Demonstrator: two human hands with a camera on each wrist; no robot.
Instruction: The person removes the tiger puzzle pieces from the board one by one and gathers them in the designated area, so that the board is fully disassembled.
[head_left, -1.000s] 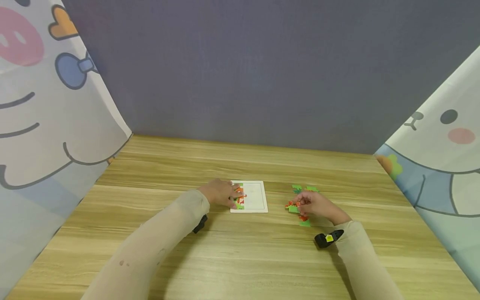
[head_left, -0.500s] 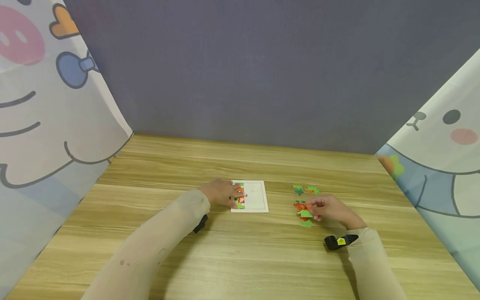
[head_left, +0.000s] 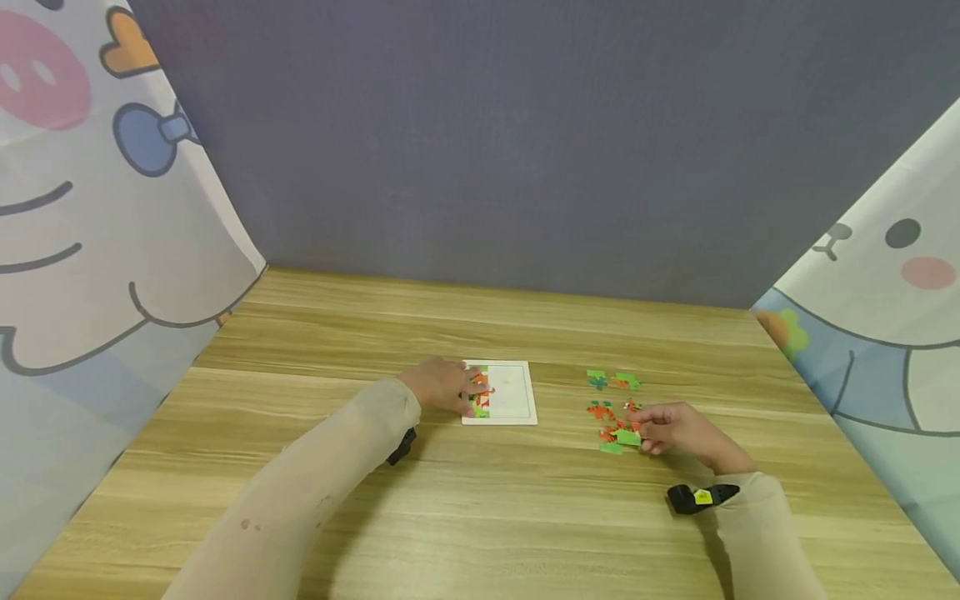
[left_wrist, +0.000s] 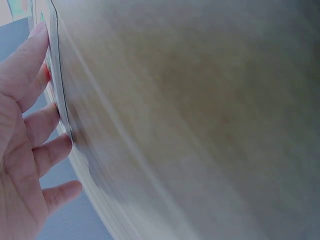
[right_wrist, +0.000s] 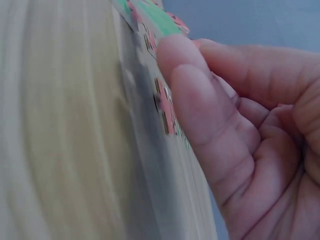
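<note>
A white puzzle board [head_left: 512, 392] lies mid-table, with joined red and green pieces along its left side. My left hand [head_left: 441, 385] rests on that side, fingers spread and covering part of the picture; the left wrist view shows the fingers [left_wrist: 42, 125] at the board's edge. To the right, my right hand [head_left: 681, 432] pinches a green-and-red puzzle piece [head_left: 627, 437] between thumb and fingertips. In the right wrist view the held piece [right_wrist: 162, 20] is partly hidden by the fingers. Beneath and beside it lie loose pieces, among them an orange-red one [head_left: 600, 412].
Two more loose puzzle pieces lie farther back, a green-and-teal one [head_left: 597, 380] and a green-and-orange one [head_left: 626, 381]. Another green piece [head_left: 611, 448] lies nearer me. The wooden table [head_left: 480, 517] meets a grey panel [head_left: 495, 167] behind, with printed cloths at both sides.
My right hand has moved right and slightly toward me, carrying the pinched puzzle piece and uncovering loose pieces on the table. The left hand has stayed on the board.
</note>
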